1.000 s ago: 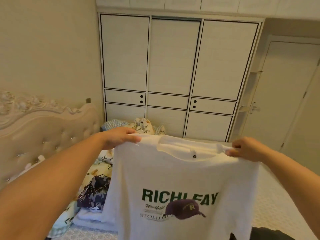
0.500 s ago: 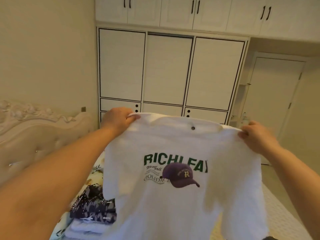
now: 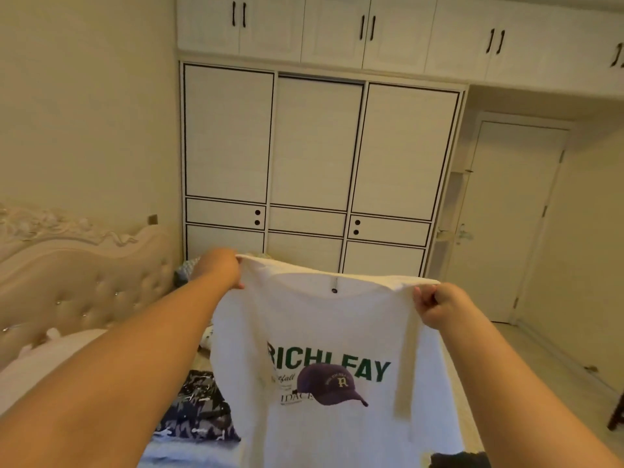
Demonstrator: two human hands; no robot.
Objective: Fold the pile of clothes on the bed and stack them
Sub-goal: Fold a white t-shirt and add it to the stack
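Observation:
A white T-shirt (image 3: 324, 332) with green lettering and a purple cap print hangs spread in front of me, above the bed. My left hand (image 3: 219, 270) pinches its left shoulder. My right hand (image 3: 439, 307) pinches its right shoulder. The shirt's front faces me and its lower part runs out of view at the bottom. Below on the left, folded clothes lie stacked on the bed: a dark patterned garment (image 3: 199, 410) on top of a pale one (image 3: 182, 450). The shirt hides much of the bed.
A padded cream headboard (image 3: 77, 285) stands at the left. Crumpled patterned fabric (image 3: 185, 270) lies at the bed's far end. White wardrobe doors (image 3: 317, 157) fill the wall ahead and a closed door (image 3: 513, 217) is at the right. A dark item (image 3: 459, 460) shows at bottom right.
Both hands raised the shirt by its shoulders, then brought it lower in view. My view tilted upward, showing more of the upper cabinets. The grip on the shoulders stayed the same.

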